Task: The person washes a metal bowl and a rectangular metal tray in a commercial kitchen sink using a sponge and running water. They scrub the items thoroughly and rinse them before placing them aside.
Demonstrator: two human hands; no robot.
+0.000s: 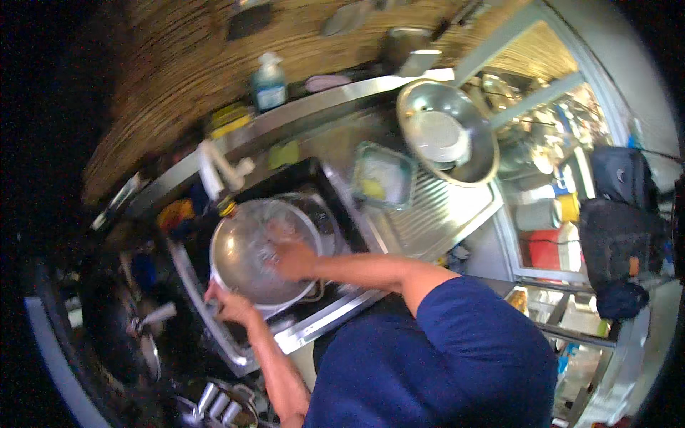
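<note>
A large round metal pot (pixel 235 267) stands tilted in the dark sink basin (pixel 342 214), beneath a white faucet (pixel 211 171). My left hand (pixel 230 305) grips the pot's near left rim. Inside the pot is my right hand (pixel 294 259), blurred, among clear water or a wet shine; whether it holds anything cannot be told. Behind the pot lies another round metal vessel, partly hidden. A green-rimmed plastic container (pixel 384 176) with something yellow and whitish in it sits to the right of the basin.
On the ribbed drainboard (pixel 449 219) rests a big metal bowl (pixel 484 160) holding a white bowl (pixel 436 136). A pump bottle (pixel 269 83) and a yellow sponge pack (pixel 230 120) stand along the back ledge. Metal cups (pixel 217 404) are at the lower left; shelves with kitchenware stand at right.
</note>
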